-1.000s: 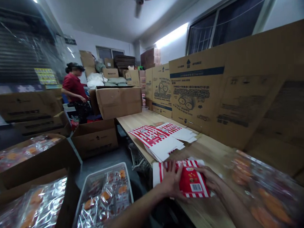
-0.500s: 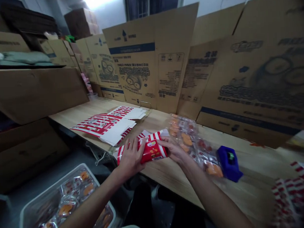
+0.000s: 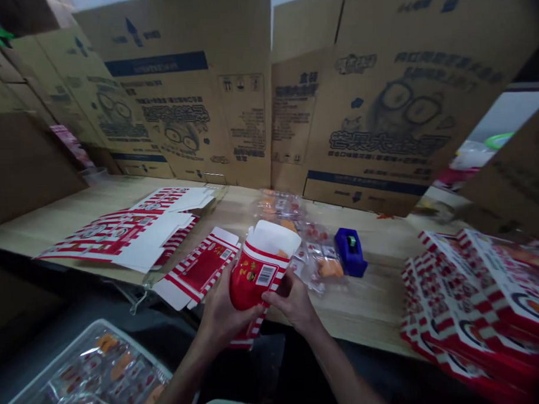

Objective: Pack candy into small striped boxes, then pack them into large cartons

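1. Hands come first, both closed around one job: the left hand cups the lower left side of a red-and-white striped carton, and the right hand grips its right side, fingers spread across the panel near the barcode. The carton is held up off the table, tilted slightly, with its open white end pointing away from the person.
2. Far left, a clear plastic tray sits below the table edge, filled with silvery packets of orange sweets.
3. On the wooden table, left of the hands, lie flat, unfolded red-striped box blanks in a loose overlapping pile.
4. Just beside the left hand, a single flat blank lies apart from that pile, its red panel facing up.
5. Behind the carton, clear packets of orange sweets lie spread on the tabletop.
6. Just right of those packets stands a blue tape dispenser.
7. Along the back of the table, flattened cardboard cartons stand on edge, printed with dark cartoon faces wearing glasses.
8. Far right, finished red-and-white boxes are stacked in slanting rows at the table's end, blurred at the edge of view.
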`<state>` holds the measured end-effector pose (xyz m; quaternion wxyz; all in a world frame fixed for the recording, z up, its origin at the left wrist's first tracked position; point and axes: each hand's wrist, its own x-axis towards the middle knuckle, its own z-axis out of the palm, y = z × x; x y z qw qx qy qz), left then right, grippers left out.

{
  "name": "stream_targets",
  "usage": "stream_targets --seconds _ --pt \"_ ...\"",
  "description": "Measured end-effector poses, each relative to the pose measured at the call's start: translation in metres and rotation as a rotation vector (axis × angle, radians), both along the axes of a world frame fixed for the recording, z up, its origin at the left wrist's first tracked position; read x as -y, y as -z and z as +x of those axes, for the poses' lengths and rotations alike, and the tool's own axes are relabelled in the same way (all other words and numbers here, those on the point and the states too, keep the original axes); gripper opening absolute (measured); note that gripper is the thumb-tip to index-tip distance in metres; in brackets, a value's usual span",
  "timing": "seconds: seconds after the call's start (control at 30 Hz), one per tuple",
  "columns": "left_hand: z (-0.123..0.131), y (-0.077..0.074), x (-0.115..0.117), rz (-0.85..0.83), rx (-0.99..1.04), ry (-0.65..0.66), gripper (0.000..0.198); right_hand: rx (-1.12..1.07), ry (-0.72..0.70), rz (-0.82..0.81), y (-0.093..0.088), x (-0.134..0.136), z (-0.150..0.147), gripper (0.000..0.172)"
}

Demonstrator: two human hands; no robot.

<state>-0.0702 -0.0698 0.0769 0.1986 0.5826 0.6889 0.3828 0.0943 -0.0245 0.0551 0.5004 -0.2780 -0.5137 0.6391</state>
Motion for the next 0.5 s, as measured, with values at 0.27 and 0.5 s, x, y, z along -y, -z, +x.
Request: stream_targets --seconds 0.27,0.5 --pt "0.006 0.018 0.009 -0.192 0.963 0.116 0.046 -0.014 -0.027 -0.221 0.022 0.004 0.031 0.034" --pt "0.014 0.044 0.029 -0.153 1.16 0.063 0.034 -0.048 -0.025 -0.382 0.024 0.005 0.029 0.033"
